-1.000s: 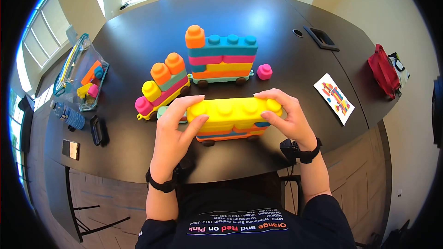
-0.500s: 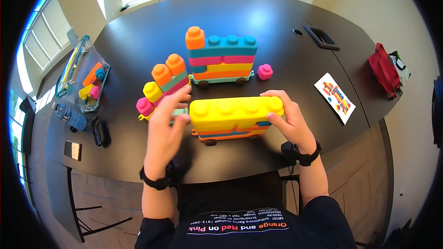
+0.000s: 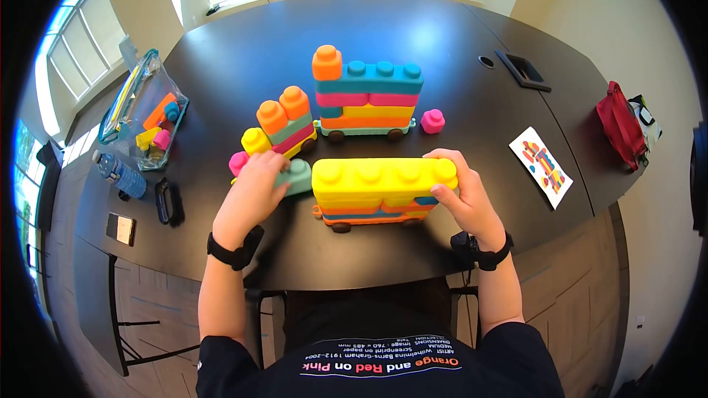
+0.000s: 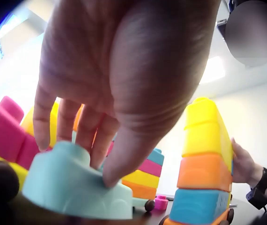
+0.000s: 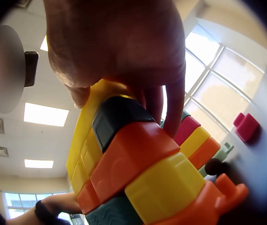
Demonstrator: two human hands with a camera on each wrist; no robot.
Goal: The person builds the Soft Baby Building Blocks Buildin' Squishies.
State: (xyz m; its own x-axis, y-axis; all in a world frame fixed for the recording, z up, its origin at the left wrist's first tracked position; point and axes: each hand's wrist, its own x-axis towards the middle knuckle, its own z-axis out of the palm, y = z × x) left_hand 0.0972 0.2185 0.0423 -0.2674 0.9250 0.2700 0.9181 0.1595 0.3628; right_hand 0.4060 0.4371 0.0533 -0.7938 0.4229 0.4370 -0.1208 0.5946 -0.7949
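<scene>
On the table stands a wheeled wagon stacked with orange, blue and yellow blocks, a long four-stud yellow block on top. My right hand grips the right end of that yellow block, thumb on the near face and fingers over the far one. My left hand reaches down over a pale green block just left of the wagon. In the left wrist view, the thumb and fingers straddle this block, thumb against its near side.
Behind stands a taller block wagon; a lower stepped one is behind my left hand. A loose pink block and a printed picture sheet lie rightward. A clear bag with blocks and a water bottle are at left.
My left hand has let go of the left end of the yellow block and moved left and down onto the pale green block. My right hand keeps its grip.
</scene>
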